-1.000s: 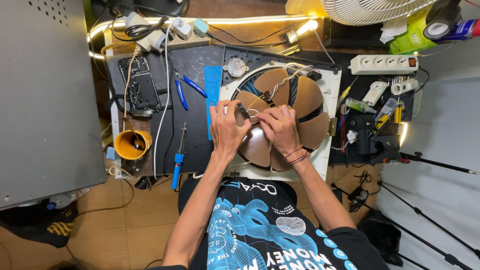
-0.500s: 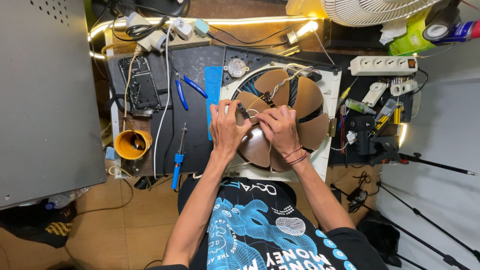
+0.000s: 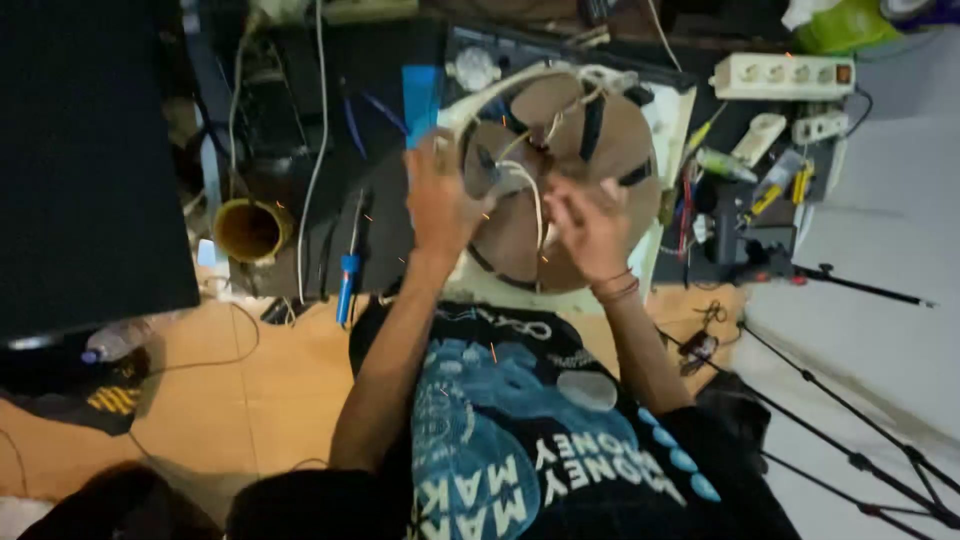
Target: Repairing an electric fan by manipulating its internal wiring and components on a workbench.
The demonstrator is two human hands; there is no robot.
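While yellow cup (image 3: 248, 229) sits w/ contents unclear, both hands (image 3: 440, 205) grip brown fan (image 3: 560, 170).

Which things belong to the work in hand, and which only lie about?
In hand: left hand, right hand, brown fan, white wire.
Lying about: yellow cup, blue-handled tool, white power strip, plastic bottle.

— The fan blades (image 3: 610, 150) look like brown plastic, smooth and a bit matt; the frame (image 3: 668, 120) around them is pale plastic.

— The wire (image 3: 535, 200) by the left hand (image 3: 440, 205) is white with a soft plastic coat; the shirt (image 3: 520, 440) is matt black cloth with a blue print.

— The floor (image 3: 270, 380) looks like smooth wood; the power strip (image 3: 780, 75) is white plastic; the screwdriver (image 3: 347, 275) has a blue plastic grip.
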